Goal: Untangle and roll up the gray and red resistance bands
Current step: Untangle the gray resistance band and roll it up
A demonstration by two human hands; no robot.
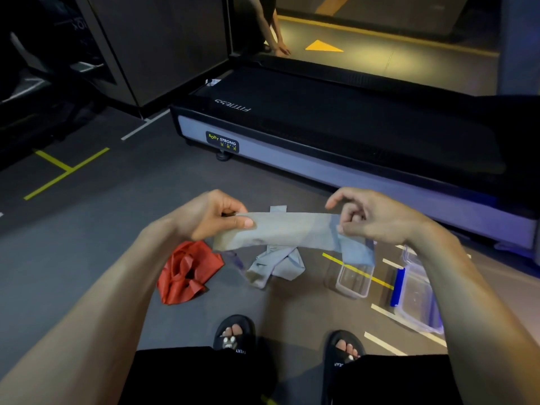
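Nearest, crumpled on grey floor below the left wrist: red band (187, 271), thin and rubbery. Above it, stretched flat between left hand (214, 216) and right hand (371, 219), both pinching: matte gray band (287, 229), slack end heaped beneath.

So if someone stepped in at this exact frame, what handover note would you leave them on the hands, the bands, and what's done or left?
Left hand: pinches one end of the gray band.
Right hand: grips the other end; the stretch between the hands is flat, and the rest hangs in a bunch toward the floor.
Red band: crumpled on the floor below the left hand, untouched.
Clear container and its lid: on the floor to the right.
Done: gray band partly straightened.
Left: finish untangling and roll gray, then do red.
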